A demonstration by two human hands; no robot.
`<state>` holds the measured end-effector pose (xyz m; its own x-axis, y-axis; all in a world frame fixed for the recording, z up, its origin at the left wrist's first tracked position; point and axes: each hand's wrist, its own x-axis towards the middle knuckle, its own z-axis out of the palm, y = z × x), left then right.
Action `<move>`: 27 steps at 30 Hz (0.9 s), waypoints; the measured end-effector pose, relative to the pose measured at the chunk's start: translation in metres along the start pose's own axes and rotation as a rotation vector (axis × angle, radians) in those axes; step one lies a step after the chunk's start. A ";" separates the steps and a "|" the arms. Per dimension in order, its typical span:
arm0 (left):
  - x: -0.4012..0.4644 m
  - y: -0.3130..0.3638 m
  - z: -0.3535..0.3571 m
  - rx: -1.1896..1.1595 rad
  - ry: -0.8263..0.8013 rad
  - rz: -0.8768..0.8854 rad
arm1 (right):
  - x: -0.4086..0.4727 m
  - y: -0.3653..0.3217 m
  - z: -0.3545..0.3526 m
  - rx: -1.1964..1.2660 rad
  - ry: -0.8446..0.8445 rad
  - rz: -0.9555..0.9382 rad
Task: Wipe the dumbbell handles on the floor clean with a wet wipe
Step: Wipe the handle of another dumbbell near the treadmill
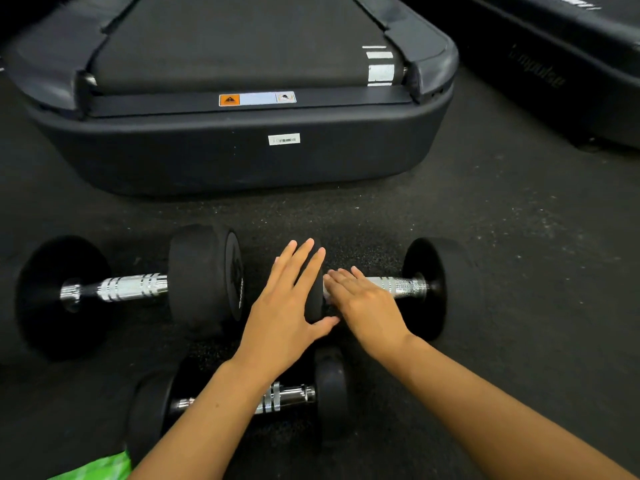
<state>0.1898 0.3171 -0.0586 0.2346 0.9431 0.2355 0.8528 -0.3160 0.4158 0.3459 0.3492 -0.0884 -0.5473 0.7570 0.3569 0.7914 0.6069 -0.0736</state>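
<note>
You will find an orange warning label (pixel 229 100) with a black triangle symbol on the rear cross-plate of the treadmill (pixel 242 154) ahead of you; its wording is too small to read. Beside it, on the same sticker strip, sits a round pictogram (pixel 285 97), also illegible. Below, on the treadmill's rear housing, a white barcode sticker (pixel 284 139) carries digits you cannot make out. On the side of the second machine (pixel 554 64) at upper right, raised lettering (pixel 538 70) appears to read "impulse".
</note>
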 end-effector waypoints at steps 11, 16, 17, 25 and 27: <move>-0.001 0.001 -0.001 -0.015 -0.017 0.009 | 0.016 0.008 -0.010 0.285 -0.244 0.190; 0.000 -0.001 -0.001 0.000 0.007 0.029 | 0.028 0.019 -0.011 0.262 -0.259 0.279; 0.000 -0.001 0.000 -0.001 0.008 0.021 | 0.030 0.014 -0.011 0.270 -0.265 0.271; -0.001 0.000 0.000 0.013 0.007 0.016 | 0.029 0.021 -0.016 0.297 -0.306 0.318; -0.001 0.001 0.000 0.016 -0.009 0.006 | 0.023 0.015 -0.016 0.339 -0.284 0.258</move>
<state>0.1900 0.3159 -0.0587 0.2438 0.9421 0.2302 0.8585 -0.3200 0.4007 0.3496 0.3718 -0.0667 -0.4349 0.9002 0.0239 0.8037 0.4000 -0.4406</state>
